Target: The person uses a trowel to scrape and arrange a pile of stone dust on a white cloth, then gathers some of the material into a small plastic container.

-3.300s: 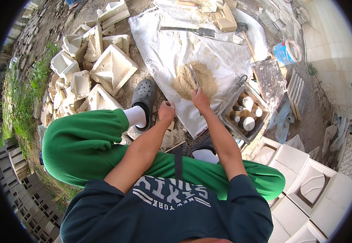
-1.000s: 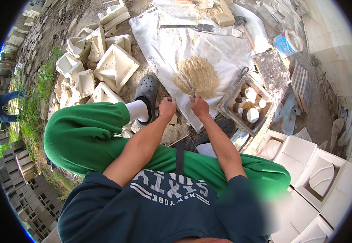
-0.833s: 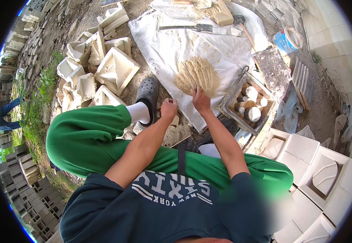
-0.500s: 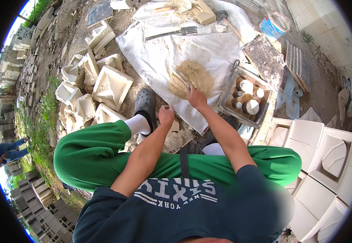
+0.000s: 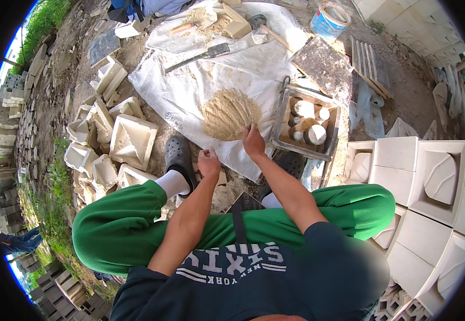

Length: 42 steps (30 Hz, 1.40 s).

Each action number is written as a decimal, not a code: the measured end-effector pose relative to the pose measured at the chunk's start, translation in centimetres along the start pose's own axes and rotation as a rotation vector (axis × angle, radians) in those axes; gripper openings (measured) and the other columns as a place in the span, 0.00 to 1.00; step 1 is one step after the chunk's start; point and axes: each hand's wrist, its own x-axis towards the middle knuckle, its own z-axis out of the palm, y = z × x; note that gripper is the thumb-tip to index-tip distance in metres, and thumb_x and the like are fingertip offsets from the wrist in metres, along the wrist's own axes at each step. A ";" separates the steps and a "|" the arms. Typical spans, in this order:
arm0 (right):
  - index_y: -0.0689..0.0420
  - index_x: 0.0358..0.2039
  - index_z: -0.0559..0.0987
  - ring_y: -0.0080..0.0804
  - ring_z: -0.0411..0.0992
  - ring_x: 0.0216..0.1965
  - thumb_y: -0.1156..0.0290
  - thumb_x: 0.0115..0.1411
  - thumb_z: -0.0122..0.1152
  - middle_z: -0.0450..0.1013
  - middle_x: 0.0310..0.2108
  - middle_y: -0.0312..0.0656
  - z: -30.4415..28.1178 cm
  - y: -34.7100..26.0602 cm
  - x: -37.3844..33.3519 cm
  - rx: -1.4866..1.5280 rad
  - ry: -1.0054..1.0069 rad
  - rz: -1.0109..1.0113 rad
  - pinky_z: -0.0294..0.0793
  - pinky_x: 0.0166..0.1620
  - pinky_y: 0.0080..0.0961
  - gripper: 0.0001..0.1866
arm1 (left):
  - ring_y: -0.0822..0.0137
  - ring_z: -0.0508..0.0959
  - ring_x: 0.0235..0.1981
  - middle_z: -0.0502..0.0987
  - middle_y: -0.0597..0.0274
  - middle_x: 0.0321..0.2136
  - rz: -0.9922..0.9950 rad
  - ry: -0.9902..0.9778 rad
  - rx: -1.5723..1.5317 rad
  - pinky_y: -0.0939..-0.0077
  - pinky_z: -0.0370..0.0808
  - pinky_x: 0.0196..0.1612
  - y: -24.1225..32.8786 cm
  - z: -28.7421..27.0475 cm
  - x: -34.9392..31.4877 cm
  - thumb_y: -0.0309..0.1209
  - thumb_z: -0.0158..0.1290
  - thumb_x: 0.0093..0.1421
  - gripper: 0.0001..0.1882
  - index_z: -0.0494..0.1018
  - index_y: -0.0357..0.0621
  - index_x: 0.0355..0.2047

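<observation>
My right hand (image 5: 253,143) is closed around the handle of a thin-bladed hand tool (image 5: 246,108). The blade is seen nearly edge-on, at the right side of a flattened heap of tan, sandy powder (image 5: 219,115). Shallow ridges run across the heap, which lies on a white woven sheet (image 5: 181,88). Nearer to me, my left hand (image 5: 208,162) hangs with curled fingers just off the sheet's front edge. Nothing shows in it. To the right of the heap stands a wooden box (image 5: 303,148) holding several white cylindrical pieces (image 5: 315,134).
Pale broken cast blocks (image 5: 132,140) are piled at left. A long dark-headed tool (image 5: 197,58) and a hammer (image 5: 269,31) lie on the sheet's far part. A blue-and-white bucket (image 5: 329,22) stands far right. Cream blocks (image 5: 394,160) are stacked beside my right knee.
The tool in my right hand has moved from the heap's middle to its right side. Ridges now mark the powder. My left hand stays curled; the whole view has shifted.
</observation>
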 end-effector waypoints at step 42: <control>0.60 0.44 0.78 0.53 0.76 0.40 0.55 0.55 0.55 0.76 0.40 0.56 -39.3 13.0 62.2 -0.766 0.325 -0.156 0.74 0.46 0.42 0.24 | 0.44 0.60 0.60 0.60 0.45 0.58 0.597 -0.414 0.394 0.55 0.62 0.59 21.2 18.6 6.1 0.29 0.55 0.53 0.32 0.60 0.43 0.60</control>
